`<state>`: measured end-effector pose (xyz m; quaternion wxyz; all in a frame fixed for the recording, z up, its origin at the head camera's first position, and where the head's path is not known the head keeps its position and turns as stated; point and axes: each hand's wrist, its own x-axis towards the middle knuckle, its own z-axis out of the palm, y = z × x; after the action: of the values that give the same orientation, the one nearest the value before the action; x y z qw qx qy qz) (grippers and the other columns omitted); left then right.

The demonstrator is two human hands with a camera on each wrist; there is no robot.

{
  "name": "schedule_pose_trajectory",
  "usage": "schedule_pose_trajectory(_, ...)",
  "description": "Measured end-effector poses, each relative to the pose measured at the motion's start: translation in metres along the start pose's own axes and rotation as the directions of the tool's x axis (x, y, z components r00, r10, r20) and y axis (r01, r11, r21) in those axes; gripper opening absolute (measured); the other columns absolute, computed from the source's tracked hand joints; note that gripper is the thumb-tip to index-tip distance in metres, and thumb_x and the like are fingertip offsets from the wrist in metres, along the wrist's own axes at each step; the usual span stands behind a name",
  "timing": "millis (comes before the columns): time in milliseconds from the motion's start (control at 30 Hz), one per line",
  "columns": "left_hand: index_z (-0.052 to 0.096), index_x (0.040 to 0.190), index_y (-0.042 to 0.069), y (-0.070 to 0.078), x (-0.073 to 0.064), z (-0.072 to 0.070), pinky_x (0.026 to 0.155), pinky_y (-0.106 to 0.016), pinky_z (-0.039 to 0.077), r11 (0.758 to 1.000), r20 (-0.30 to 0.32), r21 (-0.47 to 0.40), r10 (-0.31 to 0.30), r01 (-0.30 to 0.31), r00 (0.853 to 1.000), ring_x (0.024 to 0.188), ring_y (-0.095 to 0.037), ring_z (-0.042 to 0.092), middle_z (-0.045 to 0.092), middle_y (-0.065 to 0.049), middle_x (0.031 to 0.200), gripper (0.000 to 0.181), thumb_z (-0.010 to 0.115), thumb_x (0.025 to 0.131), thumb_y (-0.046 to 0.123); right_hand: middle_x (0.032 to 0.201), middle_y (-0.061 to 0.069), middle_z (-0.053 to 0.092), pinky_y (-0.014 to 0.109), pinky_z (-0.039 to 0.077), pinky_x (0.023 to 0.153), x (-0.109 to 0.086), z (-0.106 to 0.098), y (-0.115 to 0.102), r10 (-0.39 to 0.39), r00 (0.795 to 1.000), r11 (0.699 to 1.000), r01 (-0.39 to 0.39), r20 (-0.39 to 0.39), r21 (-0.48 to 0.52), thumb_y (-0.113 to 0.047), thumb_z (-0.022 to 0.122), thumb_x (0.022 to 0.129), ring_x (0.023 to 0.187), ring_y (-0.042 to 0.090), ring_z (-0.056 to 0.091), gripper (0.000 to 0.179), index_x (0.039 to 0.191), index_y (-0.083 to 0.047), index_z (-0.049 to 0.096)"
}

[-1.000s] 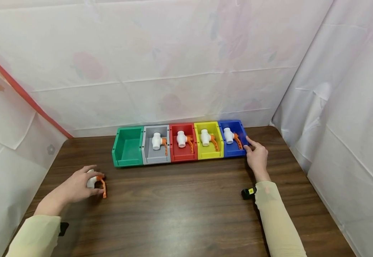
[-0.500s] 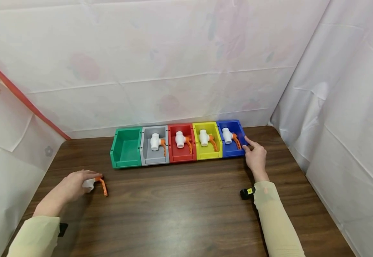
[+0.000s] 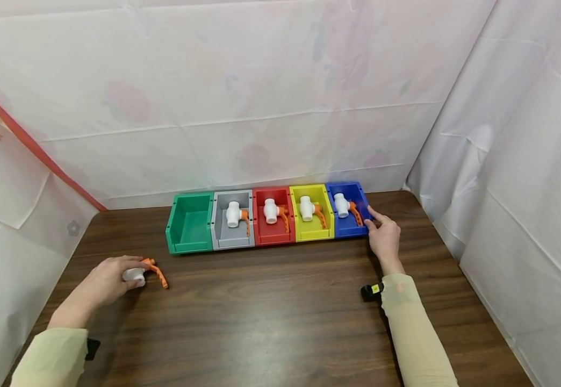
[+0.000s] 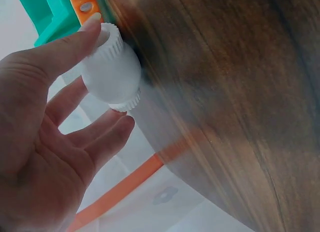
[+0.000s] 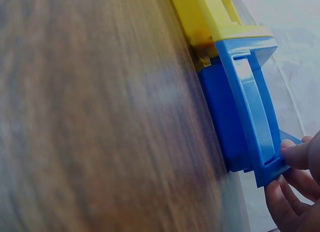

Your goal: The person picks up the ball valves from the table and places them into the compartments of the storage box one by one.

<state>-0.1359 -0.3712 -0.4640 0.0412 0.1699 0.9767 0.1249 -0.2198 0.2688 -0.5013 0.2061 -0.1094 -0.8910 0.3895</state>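
Observation:
At the left of the table, my left hand (image 3: 111, 279) holds a white plastic ball valve (image 3: 134, 276) with an orange lever handle (image 3: 157, 271) pointing right and toward me. In the left wrist view the thumb lies at one end of the valve body (image 4: 112, 72) and fingers at the other. My right hand (image 3: 385, 236) grips the right side of the blue bin (image 3: 350, 231), thumb and fingers pinching its front corner in the right wrist view. Similar ball valves lie in the blue, yellow (image 3: 314, 236), red (image 3: 274, 240) and grey (image 3: 232, 243) bins.
A green bin (image 3: 193, 239) with nothing in it ends the joined row on the left. The row stands at the back of the dark wooden table (image 3: 261, 312), close to a white cloth backdrop (image 3: 261, 97). More cloth hangs at both sides.
The left hand has changed its hold on the valve, and the orange handle has swung outward to the right. The right hand stays on the blue bin.

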Motion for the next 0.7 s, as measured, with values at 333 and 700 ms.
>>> schedule_pose_trajectory(333,0.072,0.088,0.011,-0.0004,0.0043,0.0041,0.091,-0.068,0.041,0.999,-0.017,-0.035,-0.004,0.003,1.000,0.113,-0.054,0.053,0.060,-0.032,0.126,0.015,0.083,0.079,0.010,0.131,0.014,0.063,0.044,0.048,0.080,-0.0006,0.0011,-0.0001,-0.007,1.000,1.000,0.007,-0.005,0.003,-0.013,0.070,0.095,0.088,0.029,0.062,0.040,0.133,-0.022,0.066)
schedule_pose_trajectory(700,0.074,0.087,0.011,-0.0007,0.0054,0.0038,0.086,-0.065,0.045,0.999,-0.079,-0.011,0.042,-0.043,0.996,0.104,-0.049,0.059,0.067,-0.025,0.112,0.019,0.087,0.074,0.012,0.134,0.016,0.061,0.042,0.045,0.080,-0.0002,-0.0006,-0.0015,-0.003,1.000,1.000,0.003,0.001,0.006,-0.012,0.068,0.096,0.089,0.029,0.059,0.040,0.135,-0.021,0.064)
